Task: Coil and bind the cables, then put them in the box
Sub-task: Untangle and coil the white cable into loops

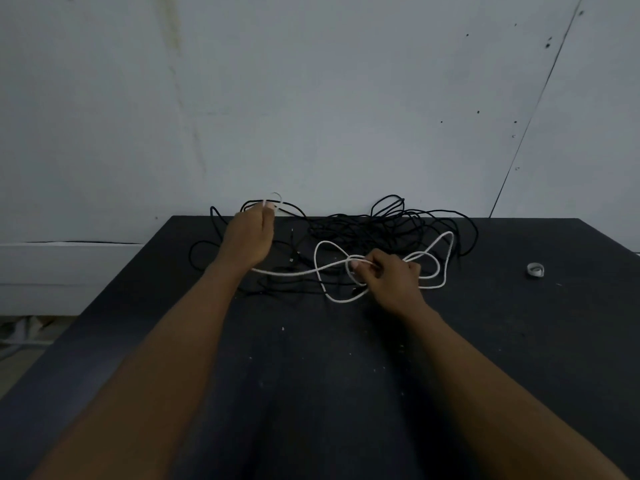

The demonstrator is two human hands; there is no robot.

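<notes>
**Inspector:** State the position of the white cable (446, 252).

**Assistant:** It lies on the dark surface (311, 375), at the far end, in loose loops. A straighter run stretches left to right between the two hands. The loops bunch on the right, around and just beyond the right hand (388, 278).

**Inspector:** The hands?

**Assistant:** Well apart. The left hand (247, 237) is closed on the cable's end, raised near the far edge, with a small white bend showing above the fingers. The right hand pinches the cable at a crossing of loops, thumb and fingers together on the strand.

**Inspector:** The relation that governs the next move?

**Assistant:** The slack sits on the right side, nearest the right hand; the held end is on the left. In my judgement, coiling calls for the right hand to feed loops leftward along that left-right axis.

**Inspector:** Hazards?

**Assistant:** The black cable (381, 223) lies tangled just behind, partly under the white loops. It may drag along.

**Inspector:** Binding material?

**Assistant:** A small pale tie (535, 270) rests far right, well apart. No box is in view.
</notes>
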